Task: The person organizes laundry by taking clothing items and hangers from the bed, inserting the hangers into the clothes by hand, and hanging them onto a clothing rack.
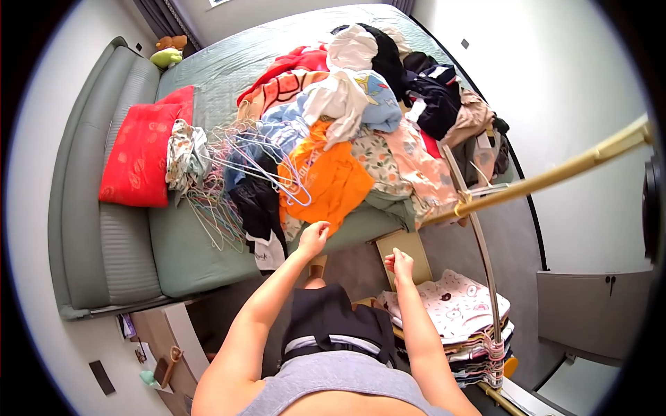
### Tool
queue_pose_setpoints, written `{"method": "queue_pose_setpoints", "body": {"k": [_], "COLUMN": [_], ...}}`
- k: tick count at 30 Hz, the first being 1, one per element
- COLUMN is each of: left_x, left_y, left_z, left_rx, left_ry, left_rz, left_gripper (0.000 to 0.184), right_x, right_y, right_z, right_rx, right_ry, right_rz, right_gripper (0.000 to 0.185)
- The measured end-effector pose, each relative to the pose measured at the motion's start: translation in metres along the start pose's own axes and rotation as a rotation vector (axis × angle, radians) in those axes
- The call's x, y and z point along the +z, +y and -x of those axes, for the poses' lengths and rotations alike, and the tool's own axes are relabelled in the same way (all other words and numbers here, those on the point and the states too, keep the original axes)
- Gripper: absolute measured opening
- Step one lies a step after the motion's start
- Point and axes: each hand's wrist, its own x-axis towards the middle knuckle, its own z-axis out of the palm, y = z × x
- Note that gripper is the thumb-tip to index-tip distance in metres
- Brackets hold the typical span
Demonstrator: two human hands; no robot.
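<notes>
My left hand (314,239) is held with its fingers curled in, just in front of the lower edge of an orange shirt (331,182) on the bed. No object shows in it. Off to the right, my right hand (399,265) is likewise curled and seems to hold nothing; it is above the floor, near a pale open panel (409,253). Beyond my left hand lie a black garment with a white part (260,215) and a tangle of wire hangers (267,156), some resting on the orange shirt.
A large heap of clothes (340,100) covers the bed's middle. Red pillows (139,156) lie by the headboard (80,229). On my right, a gold clothes rail (555,166) juts across, above a stack of clothes on hangers (451,305). A grey cabinet (590,308) stands farther right.
</notes>
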Motion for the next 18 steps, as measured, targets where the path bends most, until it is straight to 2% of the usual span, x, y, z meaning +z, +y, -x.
{"method": "queue_pose_setpoints", "body": {"k": [5,8,9,12,13,16,18], "left_x": [-0.03,-0.031,-0.037,-0.037,-0.039,-0.044,-0.043], "left_y": [-0.036,-0.074,-0.075,-0.072,-0.071,-0.062,-0.072], "left_z": [-0.111,-0.183,-0.203,-0.242,-0.25,-0.269,-0.281], "left_rx": [-0.055,-0.004,-0.063,-0.109,-0.11,-0.348,-0.349], "left_ry": [0.172,0.224,0.141,0.191,0.133,-0.092,-0.145], "left_rz": [-0.041,-0.188,-0.226,-0.457,-0.494,-0.516,-0.538], "left_gripper": [0.027,0.037,0.05,0.062,0.071,0.072,0.049], "right_x": [0.058,0.084,0.09,0.104,0.108,0.119,0.126], "right_y": [-0.015,-0.025,-0.026,-0.026,-0.025,-0.029,-0.03], "right_z": [-0.011,-0.011,-0.011,-0.01,-0.01,-0.008,-0.008], "right_rx": [0.058,0.095,0.102,0.144,0.16,0.177,0.179], "right_ry": [-0.005,0.014,0.009,0.001,0.002,-0.013,-0.013], "right_rz": [-0.014,-0.039,-0.029,-0.017,-0.022,-0.029,-0.037], "right_gripper": [0.029,0.028,0.027,0.026,0.026,0.024,0.024]}}
